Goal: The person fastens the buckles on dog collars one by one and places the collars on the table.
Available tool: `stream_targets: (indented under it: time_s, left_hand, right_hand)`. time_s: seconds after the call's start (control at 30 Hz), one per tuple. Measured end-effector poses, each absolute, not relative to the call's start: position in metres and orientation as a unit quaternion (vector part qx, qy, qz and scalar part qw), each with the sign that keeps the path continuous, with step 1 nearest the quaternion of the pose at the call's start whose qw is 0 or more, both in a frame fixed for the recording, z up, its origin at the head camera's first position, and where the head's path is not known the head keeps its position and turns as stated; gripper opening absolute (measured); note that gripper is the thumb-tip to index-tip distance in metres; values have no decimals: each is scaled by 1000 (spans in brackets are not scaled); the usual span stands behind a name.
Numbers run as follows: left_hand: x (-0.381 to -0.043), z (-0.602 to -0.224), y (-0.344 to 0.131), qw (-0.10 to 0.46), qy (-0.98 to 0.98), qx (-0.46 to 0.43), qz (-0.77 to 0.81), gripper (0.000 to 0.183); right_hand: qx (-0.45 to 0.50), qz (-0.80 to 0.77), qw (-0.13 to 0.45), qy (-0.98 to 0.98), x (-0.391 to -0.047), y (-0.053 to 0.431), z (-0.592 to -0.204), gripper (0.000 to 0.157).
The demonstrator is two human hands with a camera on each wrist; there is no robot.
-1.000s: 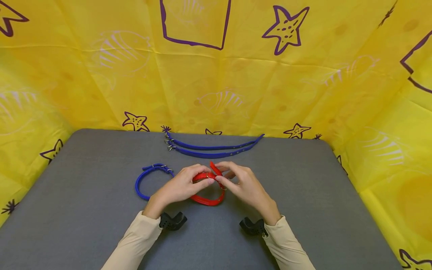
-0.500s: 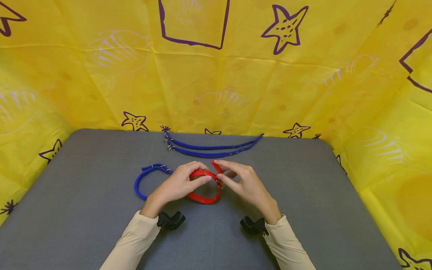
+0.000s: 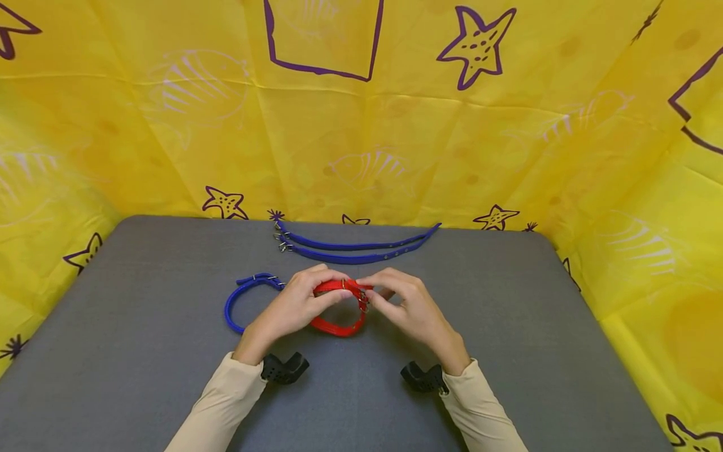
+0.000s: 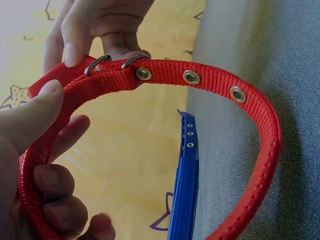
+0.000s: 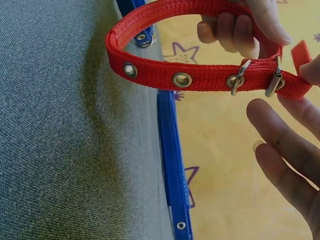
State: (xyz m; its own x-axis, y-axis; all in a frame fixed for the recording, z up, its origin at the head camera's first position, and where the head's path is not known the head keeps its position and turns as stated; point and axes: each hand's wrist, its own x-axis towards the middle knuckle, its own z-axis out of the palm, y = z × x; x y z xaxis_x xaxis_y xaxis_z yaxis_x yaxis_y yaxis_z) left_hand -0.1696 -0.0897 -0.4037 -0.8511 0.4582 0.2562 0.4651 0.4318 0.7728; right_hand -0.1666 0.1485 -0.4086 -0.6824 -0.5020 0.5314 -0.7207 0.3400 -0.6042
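Observation:
A red pet collar (image 3: pixel 339 330) is closed into a loop between my hands, above the table. My left hand (image 3: pixel 296 301) grips its left side, fingers curled round the band in the left wrist view. My right hand (image 3: pixel 407 301) pinches the strap near the buckle (image 5: pixel 274 84). The strap runs through this buckle, and its free tip (image 5: pixel 300 54) is bent back beyond it. Beside the buckle sits a metal ring (image 5: pixel 240 80). Several eyelets (image 4: pixel 191 77) line the red band. Part of the collar is hidden behind my left fingers.
A buckled blue collar (image 3: pixel 228 307) lies left of my hands, partly covered by the left one. Farther back, blue collars (image 3: pixel 350 258) lie stretched out side by side on the grey table (image 3: pixel 508 314). A yellow patterned cloth (image 3: pixel 395 125) surrounds the table.
The strap's free tip, which stood up beyond the buckle, is now folded down by the right fingers. Both hands and the red collar have shifted slightly left.

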Motion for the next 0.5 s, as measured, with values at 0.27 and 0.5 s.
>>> stream_targets:
  time_s: [0.27,0.5]
  left_hand:
    - [-170,-405,-88,13,-843,-282,-458,20]
    - [-171,-407,-87,17,-842,-290,-455,20]
  right_hand:
    - [378,426,129,-812,-166,149,-409,21]
    - [375,404,139,-823,-167,149,-411,20]
